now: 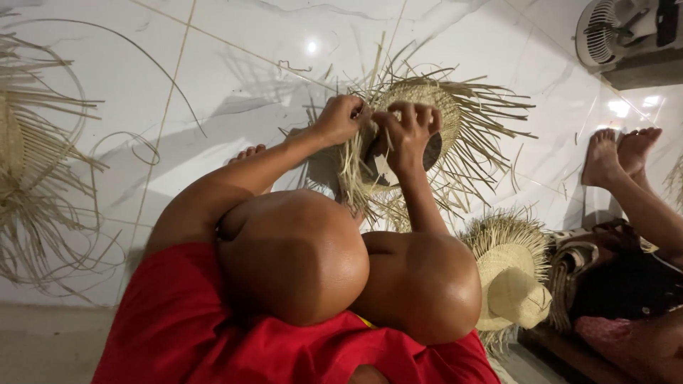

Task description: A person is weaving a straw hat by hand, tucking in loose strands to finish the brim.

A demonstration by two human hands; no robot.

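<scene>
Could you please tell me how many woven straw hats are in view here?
3: the hat being woven under both hands at centre, a finished-looking hat at lower right, and a partly cropped one at the left edge. Others may lie out of frame.

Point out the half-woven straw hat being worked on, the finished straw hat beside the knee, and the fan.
half-woven straw hat (445,99), head view, on the woven crown
finished straw hat (512,288), head view, on its crown
fan (603,30), head view, on the round grille

Dim, floor (235,64) glare (overhead lamp), edge distortion
</scene>
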